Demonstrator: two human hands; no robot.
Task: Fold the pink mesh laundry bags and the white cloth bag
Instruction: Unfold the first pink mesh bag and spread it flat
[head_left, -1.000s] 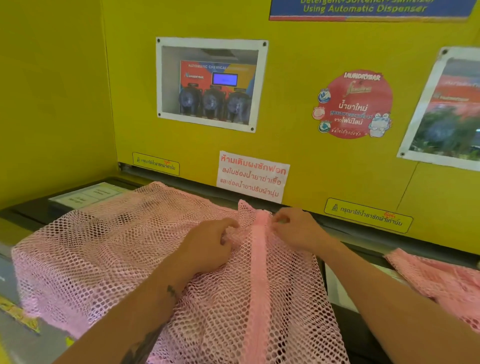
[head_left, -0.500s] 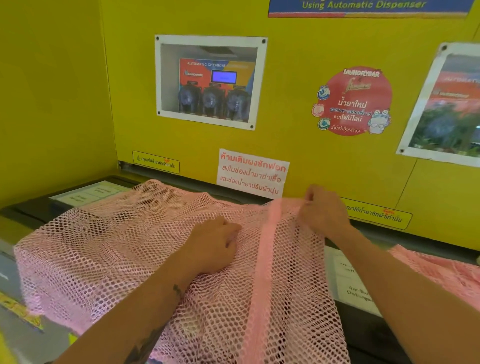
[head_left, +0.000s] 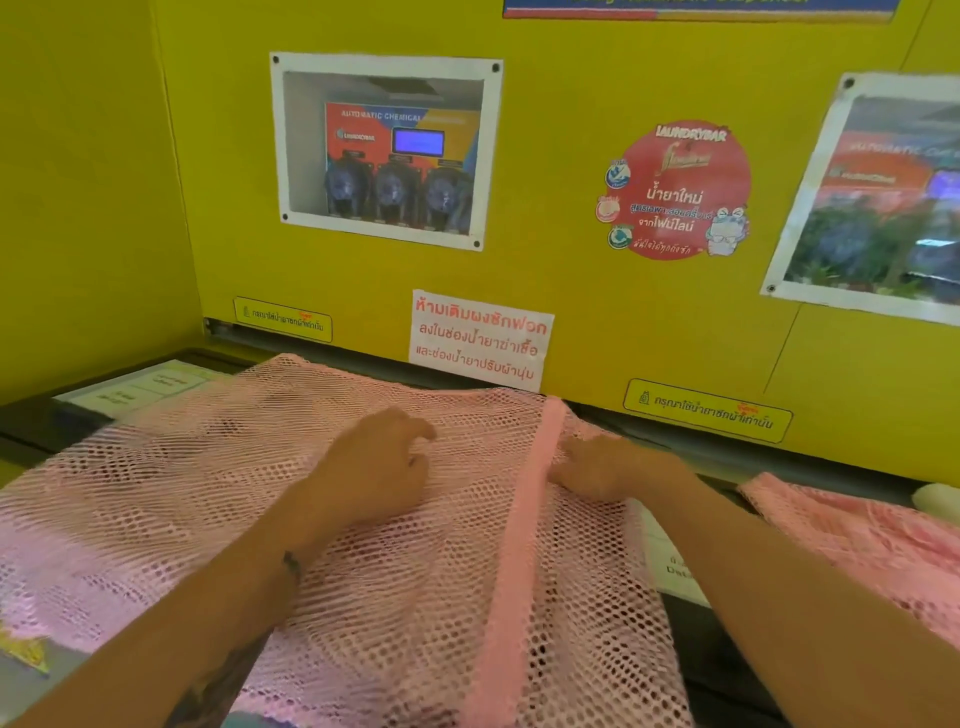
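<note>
The pink mesh laundry bag (head_left: 426, 597) is lying limp and light across the desk (head_left: 727, 691); the left hand (head_left: 374, 467) is hovering loosely curled, the right hand (head_left: 597, 467) pressing beside its firmer band (head_left: 519, 545), probably the surest grip.

The second pink mesh bag (head_left: 878, 545) is cut off by the right edge. The white object (head_left: 937, 498) beside it is barely shown. The right hand's fingertips (head_left: 563, 470) are blurred against the band.
</note>
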